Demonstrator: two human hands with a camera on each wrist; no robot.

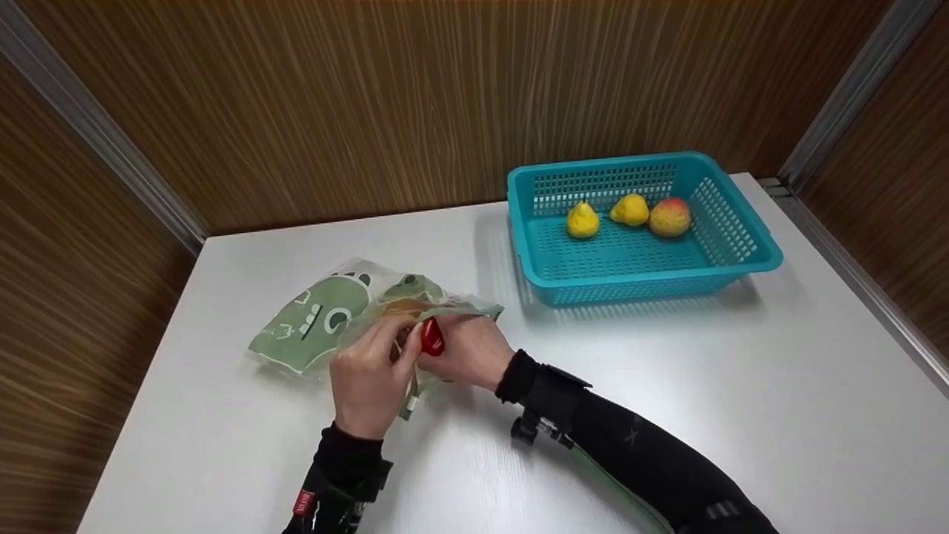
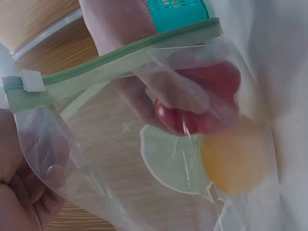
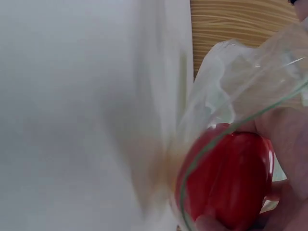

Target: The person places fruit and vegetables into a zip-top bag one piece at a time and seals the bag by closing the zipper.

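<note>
A clear zip bag [image 1: 300, 330] with green cartoon faces lies partly flattened on the white table. My left hand [image 1: 368, 382] pinches the edge of the bag near its mouth, by the white slider [image 2: 32, 81]. Reaching through the green-edged opening, my right hand [image 1: 474, 352] grips a shiny red bell pepper [image 3: 231, 178]. In the left wrist view the pepper shows through the clear plastic. Just below it in that view, a round orange fruit [image 2: 236, 159] sits inside the bag.
A teal plastic basket [image 1: 645, 282] stands at the back right of the table [image 1: 593, 386]. Two yellow pears [image 1: 583, 221] and a red-and-yellow peach [image 1: 669, 218] lie in it. Wood-grain panels [image 1: 371, 111] border the table at the back and sides.
</note>
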